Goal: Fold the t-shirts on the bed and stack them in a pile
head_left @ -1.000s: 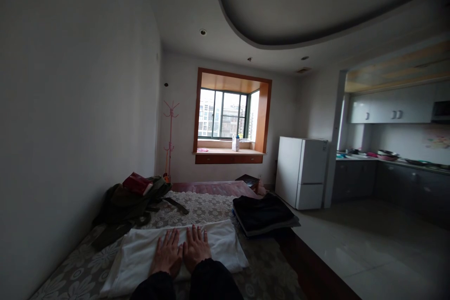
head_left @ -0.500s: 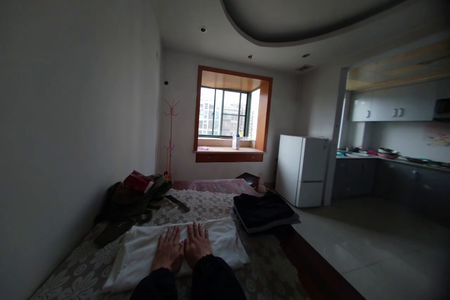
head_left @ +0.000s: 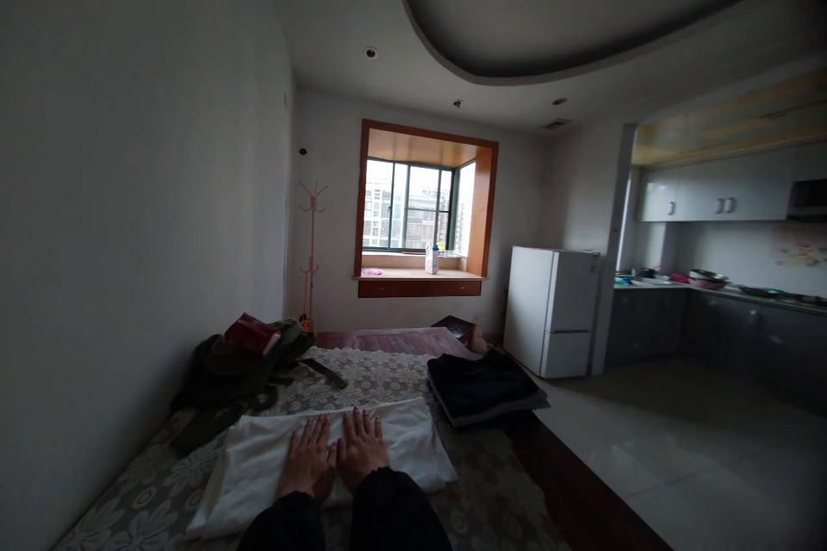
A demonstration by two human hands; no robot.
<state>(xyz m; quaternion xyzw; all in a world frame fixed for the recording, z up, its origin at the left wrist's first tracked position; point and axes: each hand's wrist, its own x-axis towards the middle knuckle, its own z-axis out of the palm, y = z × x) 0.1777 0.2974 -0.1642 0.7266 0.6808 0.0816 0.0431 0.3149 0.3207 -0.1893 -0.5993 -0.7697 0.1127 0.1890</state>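
Observation:
A folded white cloth garment (head_left: pixel 249 456) lies on the patterned cover in front of me; its exact kind cannot be made out. My left hand (head_left: pixel 308 461) rests flat on its middle, fingers stretched forward. Beside it, my right hand (head_left: pixel 363 449) also presses flat on the white fabric, the two thumbs close together. Neither hand grips anything. Dark sleeves cover both wrists. Just right of the garment sits a stack of folded dark clothes (head_left: pixel 481 387), black on top with grey beneath.
A dark green backpack (head_left: pixel 220 370) with a red packet (head_left: pixel 251 333) on it stands at the left by the wall. The floral cover (head_left: pixel 368 368) lies over a wooden surface with a dark red edge (head_left: pixel 581 482). Beyond are a pink coat stand (head_left: pixel 313 232) and a white refrigerator (head_left: pixel 549 310).
Both hands stay flat on the white garment. The whole view has shifted very slightly; nothing else has visibly moved.

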